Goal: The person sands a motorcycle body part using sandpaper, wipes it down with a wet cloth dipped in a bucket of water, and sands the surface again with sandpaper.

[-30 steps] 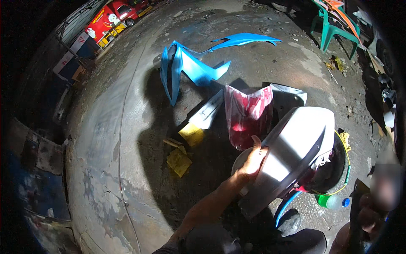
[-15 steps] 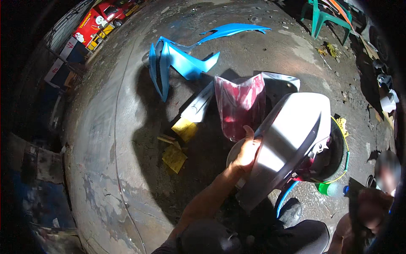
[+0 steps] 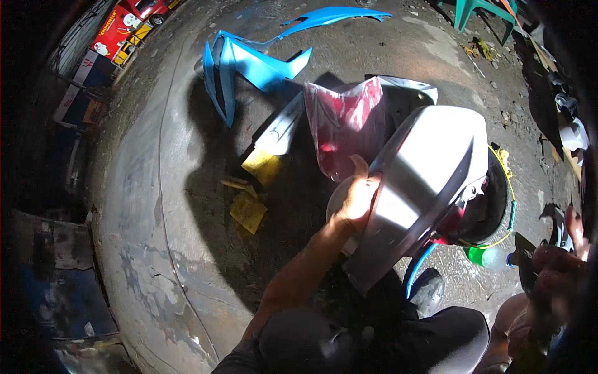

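Observation:
My left hand (image 3: 358,202) grips the near side of a silver-white molded panel (image 3: 430,162), which is tilted over a dark bucket (image 3: 495,206). At the right edge, my right hand (image 3: 554,277) is closed on a dark flat sheet (image 3: 526,258), apart from the panel. Just beyond the panel lies a red-and-white scuffed panel (image 3: 342,124), with a narrow white piece (image 3: 280,128) beside it. Two yellow sheets (image 3: 248,212) lie on the concrete to the left of my left hand.
Blue panels (image 3: 258,65) lie farther off. A blue hose (image 3: 414,271) and a green-and-clear bottle (image 3: 492,257) are near the bucket. A green chair (image 3: 467,15) stands at the back right, a red vehicle (image 3: 124,28) at the back left, assorted scraps along the right side.
The scene has shifted upward in the picture. My left hand still grips the white panel, now higher in view. My right hand has risen slightly at the right edge with the dark sheet.

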Tool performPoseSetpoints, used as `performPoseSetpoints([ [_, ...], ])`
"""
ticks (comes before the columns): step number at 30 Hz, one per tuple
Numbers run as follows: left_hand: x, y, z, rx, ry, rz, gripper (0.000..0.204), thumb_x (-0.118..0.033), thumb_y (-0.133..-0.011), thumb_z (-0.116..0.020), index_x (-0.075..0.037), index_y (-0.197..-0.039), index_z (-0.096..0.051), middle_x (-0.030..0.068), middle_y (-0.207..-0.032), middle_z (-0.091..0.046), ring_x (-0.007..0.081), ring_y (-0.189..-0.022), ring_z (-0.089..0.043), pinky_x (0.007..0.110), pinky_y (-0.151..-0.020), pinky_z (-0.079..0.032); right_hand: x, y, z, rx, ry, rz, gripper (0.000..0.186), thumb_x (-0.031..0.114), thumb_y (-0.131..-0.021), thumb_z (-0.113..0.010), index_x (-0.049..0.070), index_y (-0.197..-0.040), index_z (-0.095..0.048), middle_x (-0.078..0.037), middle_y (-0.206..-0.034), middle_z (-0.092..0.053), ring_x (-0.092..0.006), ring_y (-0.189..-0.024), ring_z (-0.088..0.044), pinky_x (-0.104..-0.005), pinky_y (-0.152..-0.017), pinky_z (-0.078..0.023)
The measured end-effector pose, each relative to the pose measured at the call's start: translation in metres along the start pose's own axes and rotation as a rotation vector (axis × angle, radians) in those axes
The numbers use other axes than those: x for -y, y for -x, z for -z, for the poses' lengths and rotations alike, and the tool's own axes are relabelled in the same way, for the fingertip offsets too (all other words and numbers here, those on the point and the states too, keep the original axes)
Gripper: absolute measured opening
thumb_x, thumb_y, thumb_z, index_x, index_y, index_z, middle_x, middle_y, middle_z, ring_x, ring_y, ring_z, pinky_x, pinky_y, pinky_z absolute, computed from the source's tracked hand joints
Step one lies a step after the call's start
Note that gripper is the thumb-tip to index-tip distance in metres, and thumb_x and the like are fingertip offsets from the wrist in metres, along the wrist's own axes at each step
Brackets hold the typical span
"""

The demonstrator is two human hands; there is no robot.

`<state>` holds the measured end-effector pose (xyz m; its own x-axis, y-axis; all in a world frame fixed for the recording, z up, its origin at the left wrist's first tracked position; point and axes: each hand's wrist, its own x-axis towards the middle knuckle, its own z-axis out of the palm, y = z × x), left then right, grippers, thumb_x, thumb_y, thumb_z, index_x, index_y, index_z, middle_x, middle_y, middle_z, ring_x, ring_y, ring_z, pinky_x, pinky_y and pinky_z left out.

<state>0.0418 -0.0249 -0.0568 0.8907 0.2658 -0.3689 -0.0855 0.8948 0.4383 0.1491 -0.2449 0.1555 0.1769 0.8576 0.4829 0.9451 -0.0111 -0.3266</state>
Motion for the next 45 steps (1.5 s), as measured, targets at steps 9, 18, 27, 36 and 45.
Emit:
performPoseSetpoints([
  [9, 0.006, -0.021, 0.07, 0.21, -0.046, 0.018, 0.101, -0.083, -0.076, -0.013, 0.004, -0.101, -0.057, 0.0085, -0.079, -0.061, 0.0159, -0.07, -0.059, 0.032, -0.063, -0.05, 0.006, 0.016, 0.009, 0.007, -0.028, -0.124, 0.036, 0.016, -0.075, -0.062, 0.006, -0.108, -0.055, -0.016, -0.096, -0.061, -0.029, -0.094, -0.059, -0.039, -0.089, -0.046],
  [18, 0.028, -0.039, 0.039, 0.237, -0.044, 0.096, 0.105, -0.083, -0.075, -0.015, 0.006, -0.121, -0.048, 0.0174, -0.104, -0.06, 0.0229, -0.091, -0.06, 0.038, -0.081, -0.049, 0.013, 0.011, 0.054, 0.342, 0.345, -0.007, 0.036, 0.023, -0.08, -0.059, 0.003, -0.109, -0.053, -0.018, -0.107, -0.058, -0.0318, -0.102, -0.056, -0.0406, -0.09, -0.044],
  [27, 0.012, -0.011, 0.008, 0.119, -0.075, -0.024, 0.098, -0.08, -0.077, -0.02, 0.0, -0.132, -0.038, 0.0134, -0.124, -0.051, 0.0233, -0.113, -0.051, 0.038, -0.097, -0.041, -0.1, -0.01, -0.119, -0.097, -0.816, -0.429, 0.031, 0.002, -0.087, -0.051, -0.005, -0.116, -0.058, -0.017, -0.101, -0.064, -0.0225, -0.095, -0.062, -0.0265, -0.082, -0.046],
  [36, 0.012, -0.012, 0.019, 0.187, 0.004, -0.031, 0.089, -0.075, -0.082, -0.027, -0.003, -0.131, -0.042, 0.0088, -0.116, -0.057, 0.0191, -0.104, -0.056, 0.034, -0.091, -0.044, -0.082, -0.001, -0.159, 0.325, -0.098, 0.202, 0.052, 0.029, -0.087, -0.03, 0.0, -0.122, -0.055, -0.024, -0.129, -0.049, -0.0373, -0.129, -0.037, -0.0441, -0.113, -0.018],
  [45, 0.01, -0.013, 0.014, 0.275, 0.046, -0.021, 0.091, -0.075, -0.081, -0.025, -0.001, -0.132, -0.04, 0.012, -0.123, -0.053, 0.0223, -0.112, -0.052, 0.039, -0.097, -0.041, -0.11, -0.015, -0.156, 0.416, -0.162, 0.158, 0.07, 0.053, -0.084, -0.028, 0.0, -0.122, -0.056, -0.024, -0.133, -0.045, -0.0372, -0.129, -0.037, -0.0446, -0.111, -0.02],
])
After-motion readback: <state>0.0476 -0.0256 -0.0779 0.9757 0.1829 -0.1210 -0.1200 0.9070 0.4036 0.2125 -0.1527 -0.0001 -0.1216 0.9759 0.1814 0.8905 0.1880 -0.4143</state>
